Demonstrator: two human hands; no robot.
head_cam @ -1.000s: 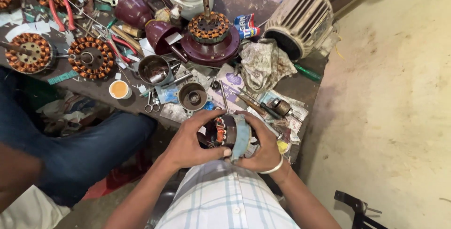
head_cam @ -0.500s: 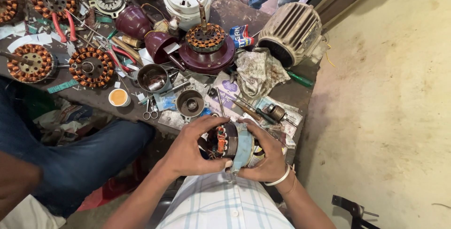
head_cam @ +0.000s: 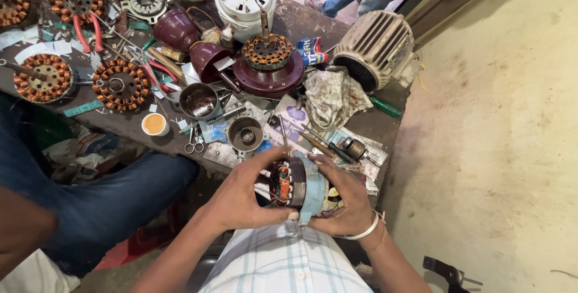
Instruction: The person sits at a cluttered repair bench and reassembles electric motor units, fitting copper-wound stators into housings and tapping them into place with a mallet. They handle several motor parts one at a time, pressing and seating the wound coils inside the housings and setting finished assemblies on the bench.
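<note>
The left hand (head_cam: 244,194) and the right hand (head_cam: 343,200) clamp together on a small motor (head_cam: 295,185); scissors (head_cam: 194,142) lie beyond the left hand.

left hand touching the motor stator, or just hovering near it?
Touching. The head view shows the left hand with fingers wrapped over the motor stator; the right hand grips its blue housing.
</note>
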